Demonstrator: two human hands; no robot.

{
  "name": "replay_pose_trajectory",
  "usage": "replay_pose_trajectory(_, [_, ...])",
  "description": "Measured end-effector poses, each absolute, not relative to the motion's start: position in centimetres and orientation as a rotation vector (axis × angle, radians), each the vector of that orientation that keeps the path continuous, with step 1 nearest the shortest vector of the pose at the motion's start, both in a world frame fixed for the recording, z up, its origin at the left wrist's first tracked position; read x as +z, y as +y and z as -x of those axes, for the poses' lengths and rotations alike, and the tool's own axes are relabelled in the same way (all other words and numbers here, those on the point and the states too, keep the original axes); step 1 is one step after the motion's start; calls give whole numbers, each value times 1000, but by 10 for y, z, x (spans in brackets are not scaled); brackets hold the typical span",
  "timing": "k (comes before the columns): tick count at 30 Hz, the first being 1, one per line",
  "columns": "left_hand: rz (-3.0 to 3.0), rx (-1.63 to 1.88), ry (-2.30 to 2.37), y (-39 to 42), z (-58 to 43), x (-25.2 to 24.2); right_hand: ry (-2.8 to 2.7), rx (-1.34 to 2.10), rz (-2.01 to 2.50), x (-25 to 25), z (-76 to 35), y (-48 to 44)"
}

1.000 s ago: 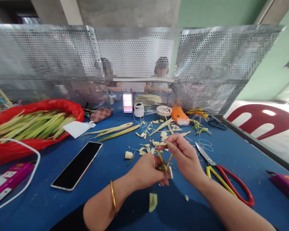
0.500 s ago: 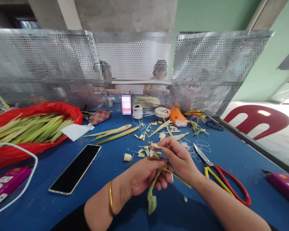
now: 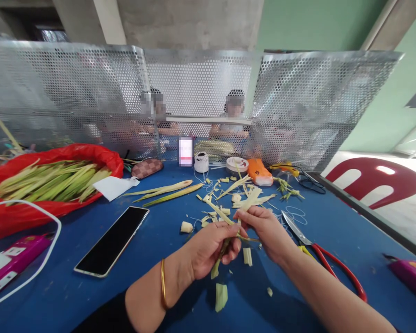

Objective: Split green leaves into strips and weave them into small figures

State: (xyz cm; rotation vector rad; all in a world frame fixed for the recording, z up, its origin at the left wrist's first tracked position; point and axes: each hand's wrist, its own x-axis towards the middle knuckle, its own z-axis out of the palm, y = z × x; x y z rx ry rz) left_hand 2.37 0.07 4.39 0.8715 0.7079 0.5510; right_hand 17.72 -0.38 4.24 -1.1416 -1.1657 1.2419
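Pale green leaf strips (image 3: 252,200) cross one another between my two hands above the table. My left hand (image 3: 215,247) is closed around the lower part of them, and a short tail pokes out below its fingers. With thumb and fingers, my right hand (image 3: 265,229) pinches a wide, flat strip that points up and away. Another narrow strip (image 3: 218,209) slants up to the left from the left hand's grip. Where the strips meet is partly hidden by my fingers. Cut leaf pieces (image 3: 221,297) lie on the blue table (image 3: 152,263) below the hands.
Red-and-yellow-handled scissors (image 3: 307,240) lie right of my right arm. A phone (image 3: 113,240) lies to the left, near a red bag (image 3: 27,222) of long leaves. Leaf scraps, thread, a white spool (image 3: 201,163) and a tape roll (image 3: 237,164) sit ahead, before a perforated metal screen (image 3: 197,78).
My right hand has moved slightly right and lower. A wide strip now stands out above it, and another strip extends left. The view has shifted a little.
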Motion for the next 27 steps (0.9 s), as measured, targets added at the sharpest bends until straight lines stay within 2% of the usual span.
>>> replay_pose_trajectory(3, [-875,552,701,1,-25,41,-1069,1055,1155,38,-177,1])
replay_pose_trajectory(7, [-784,662,754,2,-25,40,-1099,990,1223,35,-178,6])
replay_pose_trajectory(12, [-633,885,797,8,-21,52,-1071,518,1266,42,-180,-4])
replay_pose_trajectory(14, [-655,952,723,10,-19,57,-1232,444,1271,43,-177,-10])
replay_pose_trajectory(18, [-792,1018,671,7,-20,56,-1613,700,1186,35,-160,-19])
replay_pose_trajectory(22, [-895,987,723,4,-25,50,-1496,960,1197,24,-147,-18])
replay_pose_trajectory(27, [-951,989,767,9,-21,51,-1473,1094,1166,26,-150,-19])
